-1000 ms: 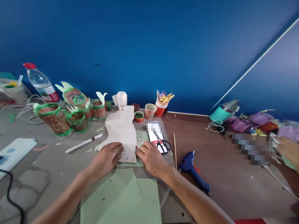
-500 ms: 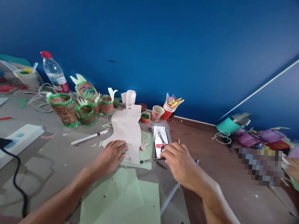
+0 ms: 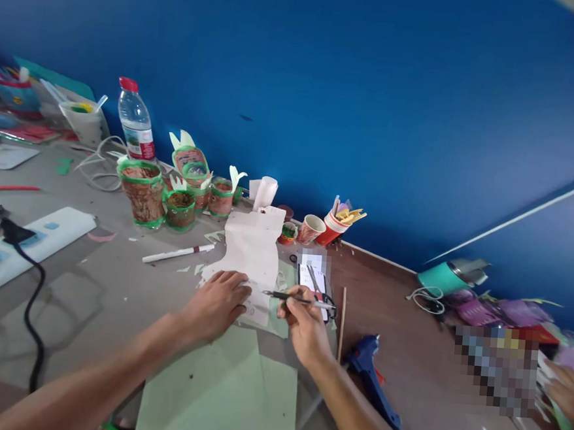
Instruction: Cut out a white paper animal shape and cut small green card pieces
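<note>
- While steadying the white paper (image 3: pixel 253 245) with the left hand (image 3: pixel 222 304), palm down and released, gripping nothing, spread pressure evenly across the near end, close to the faint marks there.
- Find the paper on the grey part of the bench (image 3: pixel 108 314), stretching toward the back edge by the blue wall (image 3: pixel 295 98), apparently lapping a pale green sheet (image 3: pixel 280 319).
- Guide the dark pen (image 3: pixel 277 295) with the right hand (image 3: pixel 305 321), grasping it between thumb and fingers. Held nearly level, with nib over the paper's right border; touching or just clear, cannot tell.
- If setting nib to paper, raise the pen's tail for better control; held so flat, probably apt to skid.
- Press firmly but gently near the nib, to stop the paper sliding or buckling; likely thin and easily creased.
- Mind the scissors (image 3: pixel 314 281), lying on the phone (image 3: pixel 309 264) just beyond the right hand, near the grey part's right edge. Avoid brushing them with the pen's tail.
</note>
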The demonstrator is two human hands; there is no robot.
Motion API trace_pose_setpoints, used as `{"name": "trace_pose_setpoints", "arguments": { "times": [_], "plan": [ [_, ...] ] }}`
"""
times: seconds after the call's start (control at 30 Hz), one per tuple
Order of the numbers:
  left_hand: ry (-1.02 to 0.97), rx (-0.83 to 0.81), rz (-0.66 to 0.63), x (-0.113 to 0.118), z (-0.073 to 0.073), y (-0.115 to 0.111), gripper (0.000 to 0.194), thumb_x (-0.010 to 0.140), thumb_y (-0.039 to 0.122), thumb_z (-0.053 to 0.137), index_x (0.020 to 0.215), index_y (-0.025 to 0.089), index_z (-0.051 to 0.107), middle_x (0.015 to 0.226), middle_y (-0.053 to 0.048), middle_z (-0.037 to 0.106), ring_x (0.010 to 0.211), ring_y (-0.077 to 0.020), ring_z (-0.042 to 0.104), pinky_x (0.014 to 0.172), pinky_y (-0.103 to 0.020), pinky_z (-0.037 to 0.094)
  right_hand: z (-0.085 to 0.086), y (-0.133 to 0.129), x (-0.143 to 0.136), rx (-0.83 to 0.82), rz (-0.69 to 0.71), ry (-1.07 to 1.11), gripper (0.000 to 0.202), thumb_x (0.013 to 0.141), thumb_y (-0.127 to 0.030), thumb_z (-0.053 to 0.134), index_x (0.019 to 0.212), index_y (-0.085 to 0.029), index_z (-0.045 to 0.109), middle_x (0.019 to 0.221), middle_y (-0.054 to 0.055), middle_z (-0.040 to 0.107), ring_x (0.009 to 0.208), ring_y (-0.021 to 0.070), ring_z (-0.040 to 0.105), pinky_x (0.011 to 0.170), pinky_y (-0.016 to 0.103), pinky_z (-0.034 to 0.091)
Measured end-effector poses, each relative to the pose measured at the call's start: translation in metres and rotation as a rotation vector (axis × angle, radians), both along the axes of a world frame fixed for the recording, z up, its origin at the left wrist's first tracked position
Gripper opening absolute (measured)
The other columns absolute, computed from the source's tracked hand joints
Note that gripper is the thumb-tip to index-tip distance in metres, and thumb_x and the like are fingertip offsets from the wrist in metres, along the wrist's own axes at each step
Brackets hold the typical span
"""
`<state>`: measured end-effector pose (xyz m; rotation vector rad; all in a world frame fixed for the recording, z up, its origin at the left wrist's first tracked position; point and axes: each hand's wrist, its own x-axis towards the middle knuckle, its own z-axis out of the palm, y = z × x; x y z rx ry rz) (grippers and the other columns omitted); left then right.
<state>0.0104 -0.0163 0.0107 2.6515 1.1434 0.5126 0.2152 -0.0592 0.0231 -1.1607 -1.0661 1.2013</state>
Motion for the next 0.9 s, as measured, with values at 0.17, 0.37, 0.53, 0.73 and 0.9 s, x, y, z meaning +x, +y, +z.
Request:
{"name": "trace_pose_setpoints", "arguments": {
  "times": [0.17, 0.37, 0.53, 0.73, 0.9],
  "plan": [
    [-0.024, -0.021, 0.009, 0.0, -0.004, 0.001, 0.023, 0.085, 0.025, 0.05, 0.106, 0.022, 0.062, 0.121, -0.009, 0.055, 0.111, -0.0277, 0.049, 0.095, -0.044, 0.038, -0.018, -0.006, 0.0, 0.061, -0.064, -0.3, 0.027, 0.086, -0.041, 0.05, 0.098, -0.02, 0.061, 0.081, 0.004, 0.065, 0.074, 0.019, 0.059, 0.072, 0.033, 0.046],
    [-0.031, -0.015, -0.003, 0.0, -0.01, 0.003, 0.024, 0.086, 0.025, 0.05, 0.108, 0.023, 0.059, 0.123, -0.009, 0.054, 0.115, -0.0278, 0.047, 0.098, -0.045, 0.036, -0.014, -0.009, 0.002, 0.043, -0.036, -0.365, 0.017, 0.081, -0.037, 0.055, 0.083, -0.021, 0.059, 0.061, -0.003, 0.051, 0.054, 0.0133, 0.044, 0.05, 0.024, 0.035],
    [-0.018, -0.02, -0.02, -0.001, -0.009, 0.003, 0.024, 0.085, 0.026, 0.051, 0.108, 0.023, 0.058, 0.123, -0.009, 0.052, 0.115, -0.0277, 0.047, 0.099, -0.044, 0.035, -0.014, -0.009, -0.001, 0.041, -0.01, -0.375, 0.014, 0.08, -0.033, 0.056, 0.075, -0.02, 0.054, 0.055, -0.007, 0.036, 0.045, 0.0087, 0.028, 0.043, 0.021, 0.022],
    [0.002, -0.012, -0.033, -0.001, -0.006, 0.002, 0.024, 0.086, 0.025, 0.049, 0.109, 0.022, 0.057, 0.123, -0.01, 0.052, 0.115, -0.0277, 0.047, 0.099, -0.044, 0.035, -0.02, -0.01, 0.0, 0.025, 0.008, -0.416, 0.014, 0.083, -0.032, 0.053, 0.079, -0.019, 0.054, 0.056, -0.006, 0.036, 0.046, 0.0089, 0.028, 0.044, 0.022, 0.021],
    [0.024, -0.007, -0.023, -0.001, -0.006, 0.002, 0.025, 0.087, 0.026, 0.049, 0.111, 0.022, 0.057, 0.123, -0.009, 0.051, 0.115, -0.0274, 0.047, 0.1, -0.043, 0.035, -0.02, -0.01, -0.001, 0.019, 0.028, -0.422, 0.014, 0.083, -0.033, 0.052, 0.08, -0.019, 0.053, 0.056, -0.007, 0.035, 0.046, 0.0089, 0.028, 0.044, 0.022, 0.022]
  ]
}}
